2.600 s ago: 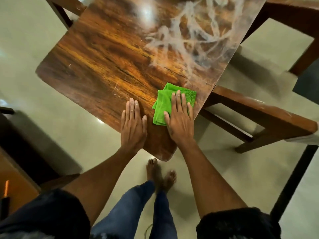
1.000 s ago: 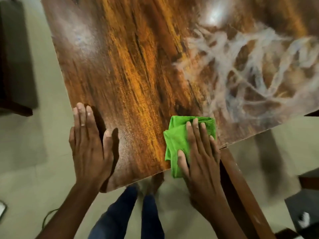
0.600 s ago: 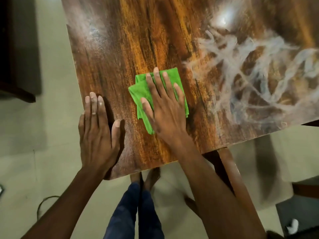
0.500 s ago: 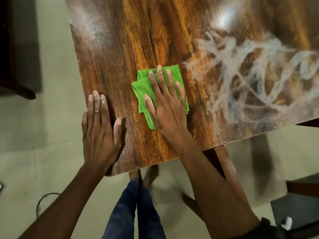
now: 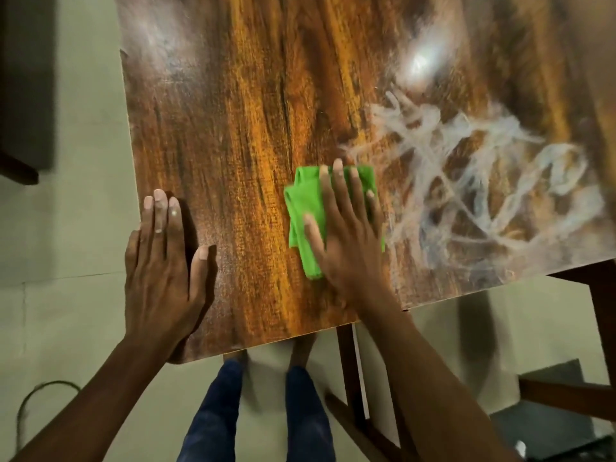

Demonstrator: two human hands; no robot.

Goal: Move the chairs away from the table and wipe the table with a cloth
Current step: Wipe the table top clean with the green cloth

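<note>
A glossy brown wooden table (image 5: 240,105) fills the upper view. A folded green cloth (image 5: 301,211) lies on it near the front edge. My right hand (image 5: 350,228) lies flat on the cloth with straight fingers, pressing it down. My left hand (image 5: 163,258) rests flat on the table's near left corner, fingers straight. A patch of white smeared streaks (image 5: 483,181) covers the right part of the tabletop, just right of the cloth.
A wooden frame piece (image 5: 346,371) stands under the table's front edge by my right arm. More dark wood (image 5: 566,398) sits low at the right. A dark furniture piece (image 5: 23,95) stands at the left. My legs (image 5: 256,411) are below on the pale floor.
My right hand slid the cloth from mid-table back to the right, closer to the white streaks. My left hand stayed flat on the corner.
</note>
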